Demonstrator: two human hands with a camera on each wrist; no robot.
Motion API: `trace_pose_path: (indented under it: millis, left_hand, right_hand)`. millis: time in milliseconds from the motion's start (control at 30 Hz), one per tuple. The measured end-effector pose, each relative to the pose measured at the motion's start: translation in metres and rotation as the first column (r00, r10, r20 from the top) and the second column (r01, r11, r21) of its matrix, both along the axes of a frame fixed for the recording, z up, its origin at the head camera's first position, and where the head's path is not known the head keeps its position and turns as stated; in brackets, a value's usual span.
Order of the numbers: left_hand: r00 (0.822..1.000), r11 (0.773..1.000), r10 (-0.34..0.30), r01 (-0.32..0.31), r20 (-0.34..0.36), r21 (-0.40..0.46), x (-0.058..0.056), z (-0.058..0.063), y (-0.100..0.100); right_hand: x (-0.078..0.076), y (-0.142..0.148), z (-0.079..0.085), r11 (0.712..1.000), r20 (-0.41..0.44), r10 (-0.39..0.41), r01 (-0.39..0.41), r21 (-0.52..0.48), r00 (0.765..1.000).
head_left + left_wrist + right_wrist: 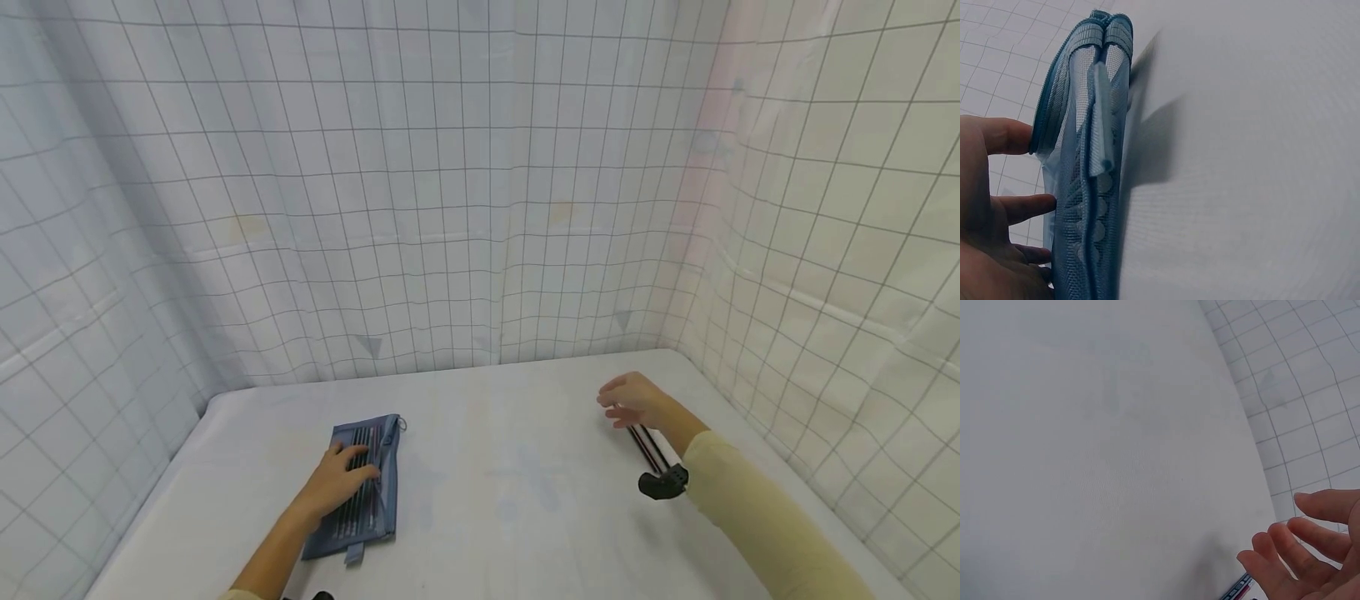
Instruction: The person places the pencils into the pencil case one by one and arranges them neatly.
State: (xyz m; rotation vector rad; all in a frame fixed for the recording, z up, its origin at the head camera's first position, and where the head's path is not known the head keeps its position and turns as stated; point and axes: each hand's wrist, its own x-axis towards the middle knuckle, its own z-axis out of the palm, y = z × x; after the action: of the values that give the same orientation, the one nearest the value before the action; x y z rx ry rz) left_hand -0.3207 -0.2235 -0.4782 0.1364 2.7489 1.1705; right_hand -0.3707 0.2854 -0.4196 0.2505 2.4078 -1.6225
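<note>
A blue mesh zip pouch (387, 504) lies on the left of the white table, with several dark slim sticks like pens or pencils showing through it. My left hand (337, 485) is spread over the pouch, its fingers touching the top. From the side, the left wrist view shows the zipped edge of the pouch (1088, 187) and the fingertips against it. On the right, my right hand (633, 400) is loosely bent and holds nothing visible. Below it lie several slim pens or pencils (647, 448), partly hidden by the hand and forearm; only their ends (1235, 589) show in the right wrist view.
White cloth with a dark grid (465, 208) hangs behind the table and along both sides. The white tabletop (495, 475) stretches between the pouch and the pens. A black wrist device (663, 482) sits by my right forearm.
</note>
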Motion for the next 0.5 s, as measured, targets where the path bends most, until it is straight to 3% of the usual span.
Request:
trace_pose_path:
  millis: [300,500]
  left_hand:
    - [1.000,1.000,0.002,-0.002,0.001,0.002,0.001,0.000,0.000]
    - [1.000,1.000,0.008,-0.008,-0.002,0.001,0.001,0.000,0.001]
  right_hand:
    - [0.004,0.015,-0.006,1.000,0.013,0.009,-0.009,0.001,1.000]
    - [0.004,0.026,-0.007,0.998,0.037,-0.042,0.040,0.046,0.998]
